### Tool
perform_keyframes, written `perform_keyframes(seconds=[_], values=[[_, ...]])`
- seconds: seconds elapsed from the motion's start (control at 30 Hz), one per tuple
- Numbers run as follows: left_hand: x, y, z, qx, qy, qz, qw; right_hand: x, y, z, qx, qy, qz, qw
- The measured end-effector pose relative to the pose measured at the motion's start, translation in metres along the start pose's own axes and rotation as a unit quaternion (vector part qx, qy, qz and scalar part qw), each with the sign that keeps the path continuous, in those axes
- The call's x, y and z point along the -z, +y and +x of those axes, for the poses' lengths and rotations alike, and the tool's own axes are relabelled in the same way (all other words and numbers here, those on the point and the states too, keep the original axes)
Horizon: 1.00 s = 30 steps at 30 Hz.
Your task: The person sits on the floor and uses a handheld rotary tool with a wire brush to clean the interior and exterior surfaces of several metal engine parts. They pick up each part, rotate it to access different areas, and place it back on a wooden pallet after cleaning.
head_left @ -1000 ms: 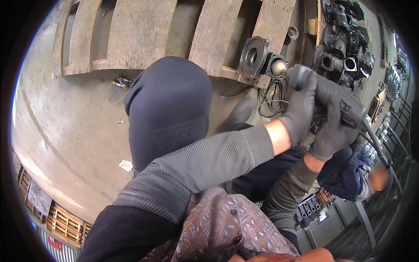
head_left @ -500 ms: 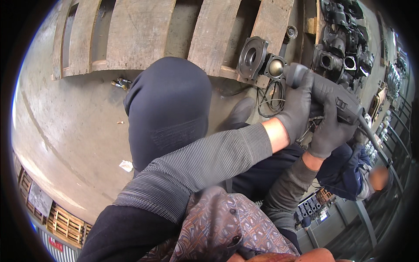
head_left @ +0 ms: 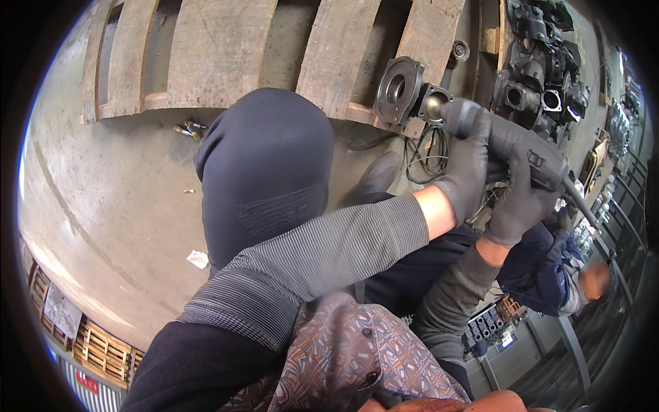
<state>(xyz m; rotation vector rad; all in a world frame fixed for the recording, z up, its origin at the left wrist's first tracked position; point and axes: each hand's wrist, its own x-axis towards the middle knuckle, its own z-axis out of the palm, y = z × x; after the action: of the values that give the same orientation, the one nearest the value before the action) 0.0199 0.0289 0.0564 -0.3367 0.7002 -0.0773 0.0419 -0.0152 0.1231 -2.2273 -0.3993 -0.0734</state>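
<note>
Both my hands wear dark grey gloves and are closed on a dark corded die grinder [head_left: 511, 143]. My left hand [head_left: 469, 168] wraps its front part. Farther back, my right hand [head_left: 523, 199] grips the body, near where the cord [head_left: 581, 204] leaves it. The tool's nose points left at a metal casting [head_left: 435, 96] with a square flange and a round, brassy-looking bore. The nose overlaps the bore's edge; I cannot tell whether its tip touches inside. A larger round metal flange [head_left: 397, 91] adjoins the casting at the pallet's edge.
A wooden pallet [head_left: 220, 51] spans the far side. Dark castings [head_left: 532, 62] are piled at the far right. Coiled cable [head_left: 427, 163] lies below the casting. Small metal fittings [head_left: 189, 130] and a paper scrap [head_left: 198, 259] lie on the floor. Another person [head_left: 559, 275] is at right.
The grinder's nose has shifted slightly left and now covers more of the casting's bore. Both hands keep their hold on the tool.
</note>
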Motion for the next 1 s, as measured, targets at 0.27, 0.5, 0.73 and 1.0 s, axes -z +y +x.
perform_keyframes(seconds=[0.27, 0.5, 0.73, 1.0], values=[[-0.005, -0.003, -0.008, -0.021, -0.018, 0.017, 0.999, -0.001, -0.004, -0.002, 0.011, 0.018, 0.036, 0.999], [0.003, 0.003, -0.005, 0.005, -0.003, -0.001, 1.0, -0.004, 0.005, -0.002, 0.026, -0.009, -0.007, 1.0], [-0.003, -0.006, -0.005, -0.015, -0.008, 0.006, 1.0, 0.002, 0.002, -0.003, 0.014, 0.024, 0.031, 0.999], [-0.007, -0.004, -0.012, -0.031, 0.015, 0.0, 0.999, 0.003, 0.0, -0.001, 0.02, 0.018, 0.039, 0.999]])
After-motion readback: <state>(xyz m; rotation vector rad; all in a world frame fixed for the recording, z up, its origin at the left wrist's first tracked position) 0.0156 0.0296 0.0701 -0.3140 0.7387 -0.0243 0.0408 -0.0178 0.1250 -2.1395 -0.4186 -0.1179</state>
